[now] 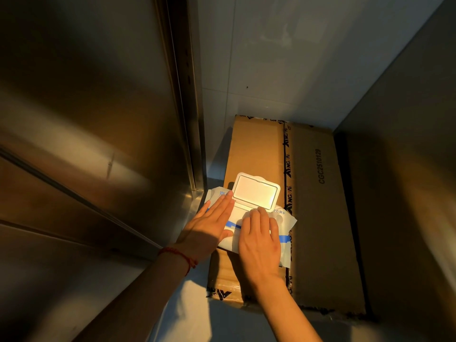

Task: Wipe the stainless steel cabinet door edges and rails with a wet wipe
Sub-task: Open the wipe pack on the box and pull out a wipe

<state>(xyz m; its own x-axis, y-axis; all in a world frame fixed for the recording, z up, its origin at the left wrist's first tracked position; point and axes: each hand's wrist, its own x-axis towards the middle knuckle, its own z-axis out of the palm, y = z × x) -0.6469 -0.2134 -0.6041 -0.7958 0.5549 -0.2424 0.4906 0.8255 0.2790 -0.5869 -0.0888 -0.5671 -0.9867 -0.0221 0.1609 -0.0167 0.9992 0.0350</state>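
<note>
- Wet wipe pack [286, 225] parked flat on a cardboard box [318, 206], right next to the stainless steel cabinet door [81, 114]. Handy spot, close to the job.
- Flip lid [256, 191] standing open and tilted back, so the dispenser opening is exposed.
- Left hand [209, 230] lying flat, fingers straight, pressing the pack's left side. Probably pinning it down so the whole pack doesn't lift when a wipe comes out.
- Right hand [259, 240] over the opening with fingertips curled down into it. Looks like digging for a wipe, but can't tell if anything is actually pinched yet, no loose sheet showing.
- Hands sitting close side by side on the pack, nearly touching.
- Door edge and rail [187, 95] running vertically just left of the box, untouched so far. Wiping not started, still at the grab-a-wipe stage by the look of it.
- Red string bracelet [180, 255] on the left wrist.
</note>
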